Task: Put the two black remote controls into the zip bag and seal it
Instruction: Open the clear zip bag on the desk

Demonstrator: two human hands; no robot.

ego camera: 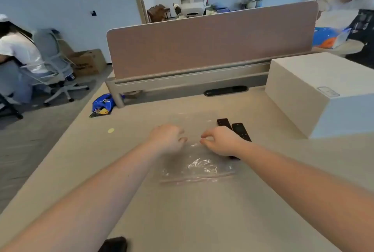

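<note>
1. The clear zip bag (197, 165) is laid flat on the table (202, 221).
2. Its far edge is pinched by the left hand (167, 138) and right hand (220, 140), fingers curled.
3. Two black remote controls (239, 131) are seen outside the bag, at its far right.

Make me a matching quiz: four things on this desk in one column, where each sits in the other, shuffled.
Things:
1. zip bag
2. remote controls
3. white box
4. blue wrapper

Places:
A. far left desk edge
B. flat under both hands
C. right side of the desk
D. side by side, just right of the bag

Pairs: 1-B, 2-D, 3-C, 4-A
</note>
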